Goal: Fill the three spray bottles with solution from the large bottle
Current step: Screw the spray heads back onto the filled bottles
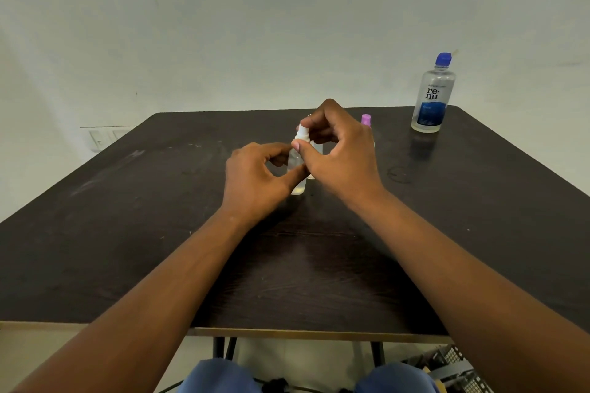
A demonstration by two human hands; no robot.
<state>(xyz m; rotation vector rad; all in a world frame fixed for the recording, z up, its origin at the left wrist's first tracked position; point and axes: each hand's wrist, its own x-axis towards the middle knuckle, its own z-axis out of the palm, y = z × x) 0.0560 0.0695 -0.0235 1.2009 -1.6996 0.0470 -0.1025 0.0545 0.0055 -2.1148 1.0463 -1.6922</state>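
A small clear spray bottle with a white spray top stands on the dark table at its middle. My left hand holds its body between thumb and fingers. My right hand pinches the white spray top from above. A second small bottle stands just behind, mostly hidden by my right hand. Only the pink cap of a third spray bottle shows past my right hand. The large clear bottle, with a blue cap and blue label, stands upright at the far right corner.
A faint ring mark lies on the table right of my right hand. A wall socket sits on the wall beyond the left edge. A wire basket stands on the floor under the near right corner.
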